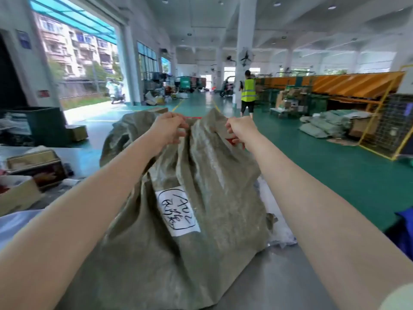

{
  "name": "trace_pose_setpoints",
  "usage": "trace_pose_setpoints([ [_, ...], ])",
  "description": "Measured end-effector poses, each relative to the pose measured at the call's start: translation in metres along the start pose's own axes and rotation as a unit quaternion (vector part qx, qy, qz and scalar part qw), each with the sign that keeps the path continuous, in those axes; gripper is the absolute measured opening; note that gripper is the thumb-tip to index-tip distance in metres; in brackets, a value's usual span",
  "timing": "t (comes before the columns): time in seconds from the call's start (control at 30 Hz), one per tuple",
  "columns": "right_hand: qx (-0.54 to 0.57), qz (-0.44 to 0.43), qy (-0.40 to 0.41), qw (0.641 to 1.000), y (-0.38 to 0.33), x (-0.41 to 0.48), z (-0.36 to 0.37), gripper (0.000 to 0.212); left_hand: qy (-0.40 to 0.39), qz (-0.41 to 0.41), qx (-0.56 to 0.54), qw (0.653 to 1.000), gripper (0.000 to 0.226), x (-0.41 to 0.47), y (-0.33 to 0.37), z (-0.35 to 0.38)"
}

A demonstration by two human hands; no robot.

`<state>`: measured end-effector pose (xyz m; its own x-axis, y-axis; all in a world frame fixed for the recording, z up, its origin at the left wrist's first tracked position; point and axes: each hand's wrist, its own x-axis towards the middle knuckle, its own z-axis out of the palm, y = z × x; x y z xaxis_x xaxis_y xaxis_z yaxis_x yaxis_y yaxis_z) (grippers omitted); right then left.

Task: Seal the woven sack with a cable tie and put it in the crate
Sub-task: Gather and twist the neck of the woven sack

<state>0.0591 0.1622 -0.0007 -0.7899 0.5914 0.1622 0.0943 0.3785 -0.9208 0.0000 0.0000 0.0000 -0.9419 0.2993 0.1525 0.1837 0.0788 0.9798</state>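
Observation:
A big grey-green woven sack lies on the metal table in front of me, with a white handwritten label on its side. Its mouth is bunched together at the far end. My left hand grips the gathered neck from the left. My right hand grips it from the right. A thin red cable tie runs across the neck between the two hands, and a red bit shows under my right fingers. A yellow-framed wire crate stands on the floor at the right.
Open cardboard boxes with small goods sit on the table at my left. A person in a yellow vest walks away down the green floor. Filled sacks lie piled beside the wire crate. A dark green bin stands at the left.

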Motion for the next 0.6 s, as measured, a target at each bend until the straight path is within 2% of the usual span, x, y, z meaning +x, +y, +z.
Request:
trace_pose_setpoints([
  [0.07, -0.026, -0.017, -0.001, 1.0, -0.004, 0.0, 0.012, 0.015, 0.061, 0.022, 0.103, 0.993, 0.023, 0.0, -0.007, -0.024],
  [0.17, -0.058, -0.02, -0.037, 0.997, -0.008, -0.004, 0.024, 0.024, 0.126, 0.014, 0.237, 0.963, 0.028, -0.001, -0.03, -0.062],
  [0.27, -0.065, -0.008, -0.057, 0.996, -0.009, -0.001, 0.031, 0.06, 0.184, -0.002, 0.334, 0.924, 0.031, -0.004, -0.047, -0.082],
  [0.33, -0.025, 0.021, -0.097, 0.995, -0.009, 0.004, 0.04, 0.079, 0.181, -0.035, 0.314, 0.931, 0.034, -0.003, -0.053, -0.085],
  [0.37, -0.008, 0.037, -0.119, 0.992, -0.01, 0.005, 0.046, 0.084, 0.172, -0.061, 0.291, 0.939, 0.046, 0.0, -0.055, -0.085],
  [0.4, 0.0, 0.054, -0.142, 0.988, -0.012, 0.004, 0.048, 0.087, 0.153, -0.093, 0.257, 0.95, 0.068, 0.002, -0.057, -0.083],
  [0.47, -0.023, 0.062, -0.201, 0.977, -0.013, 0.008, 0.056, 0.08, 0.1, -0.127, 0.196, 0.967, 0.093, 0.008, -0.056, -0.076],
  [0.6, -0.063, 0.062, -0.254, 0.963, -0.013, 0.019, 0.062, 0.07, 0.059, -0.136, 0.068, 0.987, 0.09, 0.027, -0.052, -0.066],
])
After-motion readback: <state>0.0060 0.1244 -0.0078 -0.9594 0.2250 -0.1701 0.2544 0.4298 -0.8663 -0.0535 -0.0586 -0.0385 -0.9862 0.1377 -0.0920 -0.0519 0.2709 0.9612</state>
